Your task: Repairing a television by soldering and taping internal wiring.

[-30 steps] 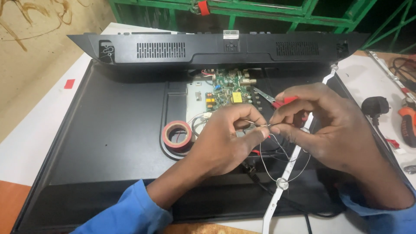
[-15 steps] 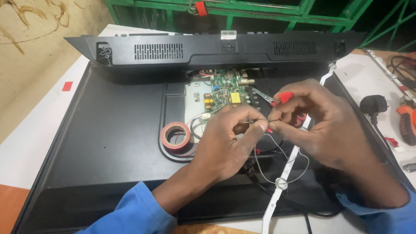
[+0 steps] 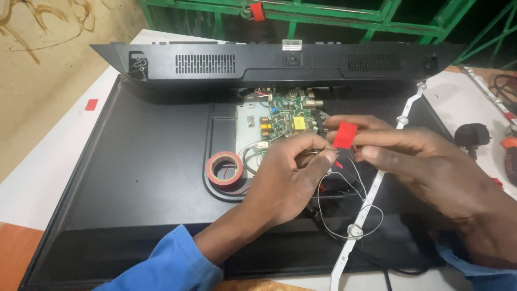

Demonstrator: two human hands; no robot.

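Thin wire (image 3: 344, 186): dark, looping loosely over the black back panel (image 3: 145, 172) of a flat screen lying face down on the white surface (image 3: 48, 178). Its upper end runs up between the two hands, just below the green circuit board (image 3: 285, 116).

Left hand (image 3: 288, 180): fingers (image 3: 315, 153) curled and pressed together at the tips, pinching the wire end. Blue sleeve (image 3: 172, 267) at the wrist.

Right hand (image 3: 425, 167): fingers extended toward the left hand, tips pinching a small red piece of tape (image 3: 344, 134) just above the wire end. Whether tape and wire touch, cannot tell.

Roll of red tape (image 3: 225, 168) lies flat in the panel's recess, just left of the left hand. White LED strip (image 3: 371, 188) runs diagonally across the panel under the right hand; the wire loop crosses it. Detached black rear cover (image 3: 269, 62) stands along the far edge of the panel. Black plug (image 3: 473, 134) rests on the surface at right, well apart from the hands.
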